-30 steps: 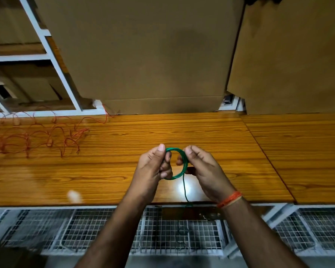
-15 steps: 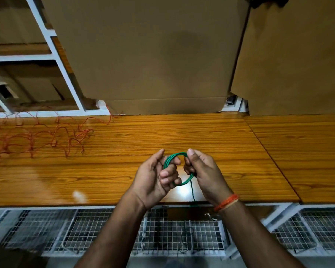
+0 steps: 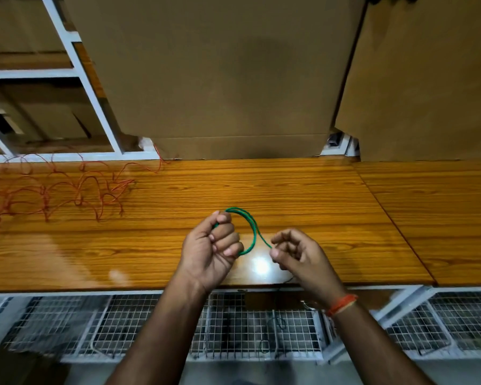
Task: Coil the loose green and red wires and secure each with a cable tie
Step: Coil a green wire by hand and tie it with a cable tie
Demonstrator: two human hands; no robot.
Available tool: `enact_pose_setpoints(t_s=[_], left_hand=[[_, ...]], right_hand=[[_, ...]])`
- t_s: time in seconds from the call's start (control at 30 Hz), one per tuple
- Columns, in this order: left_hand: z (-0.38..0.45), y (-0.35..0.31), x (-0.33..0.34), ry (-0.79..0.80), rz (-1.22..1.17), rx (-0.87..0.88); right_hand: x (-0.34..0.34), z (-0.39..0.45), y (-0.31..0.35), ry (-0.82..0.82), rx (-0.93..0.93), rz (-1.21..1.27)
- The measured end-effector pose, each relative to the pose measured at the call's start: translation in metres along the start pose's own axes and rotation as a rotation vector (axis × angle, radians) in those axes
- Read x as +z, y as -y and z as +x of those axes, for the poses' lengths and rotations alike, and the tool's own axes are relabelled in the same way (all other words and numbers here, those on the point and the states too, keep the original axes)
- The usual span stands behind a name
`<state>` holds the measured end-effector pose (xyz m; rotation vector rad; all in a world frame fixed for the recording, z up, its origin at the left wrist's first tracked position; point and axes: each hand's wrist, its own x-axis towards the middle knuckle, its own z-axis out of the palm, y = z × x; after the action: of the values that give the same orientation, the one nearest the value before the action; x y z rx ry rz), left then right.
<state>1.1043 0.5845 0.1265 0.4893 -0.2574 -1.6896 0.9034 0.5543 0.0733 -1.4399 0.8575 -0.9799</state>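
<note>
Meanwhile left hand [image 3: 211, 245] grips green coil [image 3: 252, 232]; right hand [image 3: 295, 251] pinches its tail; red wire [image 3: 53, 187] sprawls left.

left hand [image 3: 213, 247] gripping green wire [image 3: 252, 232], right hand [image 3: 295, 252] seemingly pinching

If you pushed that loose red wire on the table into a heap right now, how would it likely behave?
The red wire looks thin and light, so it would probably slide easily on the glossy table. Its many kinked loops suggest it may spring back rather than stay heaped. The overlapping strands would likely snag and drag together.
</note>
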Motion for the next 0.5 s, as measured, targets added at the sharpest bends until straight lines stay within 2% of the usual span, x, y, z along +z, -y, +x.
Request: enact_pose_setpoints(t_s=[0.17,0.23,0.33,0.4,0.5], left_hand=[[0.001,-0.012,-0.009,-0.061,-0.077,0.170],[0.001,-0.008,-0.008,-0.088,-0.047,0.224],[0.004,0.005,-0.005,-0.139,0.174,0.343],[0.005,0.015,-0.004,-0.131,0.363,0.397],[0.000,0.027,0.000,-0.063,0.611,0.385]], right_hand=[[-0.020,-0.017,-0.017,-0.173,-0.051,-0.106],[-0.019,-0.022,-0.016,-0.159,-0.125,-0.254],[-0.007,-0.026,0.004,-0.030,-0.317,-0.476],[0.004,-0.024,0.024,0.027,-0.426,-0.513],[0.016,-0.015,0.049,0.067,-0.547,-0.555]])
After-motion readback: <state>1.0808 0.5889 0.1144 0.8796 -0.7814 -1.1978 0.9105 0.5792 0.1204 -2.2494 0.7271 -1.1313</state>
